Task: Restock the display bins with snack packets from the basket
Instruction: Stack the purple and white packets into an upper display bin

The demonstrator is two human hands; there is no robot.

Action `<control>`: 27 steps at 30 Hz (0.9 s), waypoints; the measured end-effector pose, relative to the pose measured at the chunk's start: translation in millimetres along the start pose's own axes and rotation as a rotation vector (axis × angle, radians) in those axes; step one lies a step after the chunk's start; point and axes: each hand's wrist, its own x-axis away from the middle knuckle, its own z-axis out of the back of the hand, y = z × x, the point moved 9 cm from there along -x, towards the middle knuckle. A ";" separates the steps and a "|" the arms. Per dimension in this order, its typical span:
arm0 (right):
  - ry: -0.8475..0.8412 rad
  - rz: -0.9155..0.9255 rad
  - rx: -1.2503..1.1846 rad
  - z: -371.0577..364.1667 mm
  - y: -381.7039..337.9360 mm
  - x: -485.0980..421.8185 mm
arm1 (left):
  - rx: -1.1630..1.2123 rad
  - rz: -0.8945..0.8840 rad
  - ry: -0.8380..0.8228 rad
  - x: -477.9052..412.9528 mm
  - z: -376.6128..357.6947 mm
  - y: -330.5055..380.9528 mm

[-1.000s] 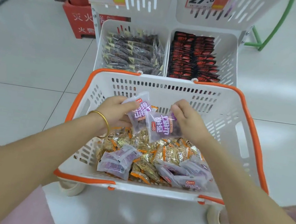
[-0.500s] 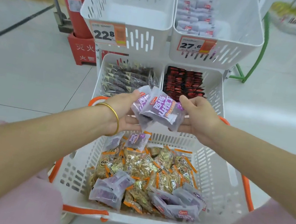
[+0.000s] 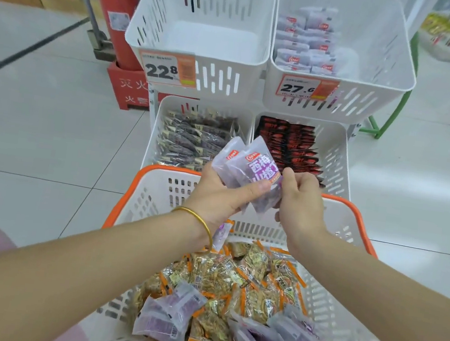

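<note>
2 purple packets (image 3: 258, 172) have left our basket (image 3: 161, 170); our left hand (image 3: 220, 195) clamps both, right hand (image 3: 299, 203) pinches their edge, top-right bin (image 3: 372, 84) likely next.

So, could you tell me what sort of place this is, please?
Most likely a shop's snack aisle: white display bins carrying price tags, and an orange-rimmed basket of snack packets.

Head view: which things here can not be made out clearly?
All in the head view.
- Number of purple packets: they overlap, left hand covers their lower parts.
- Right hand grip: its fingertips lie behind the packets.
- Small print on the price tags: too small, blurred.
- Basket near rim: cut off by the bottom edge.
</note>
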 end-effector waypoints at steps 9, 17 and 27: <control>-0.148 0.306 0.113 11.6 -60.9 1.4 | -0.156 -0.014 -0.037 -7.6 2.9 12.3; -0.621 0.438 0.366 13.9 -105.8 -11.7 | -0.450 -0.130 -0.199 -25.1 -19.2 51.3; -0.286 0.574 0.460 123.5 -181.1 -132.9 | -0.703 -0.511 -0.232 -125.4 -124.2 167.0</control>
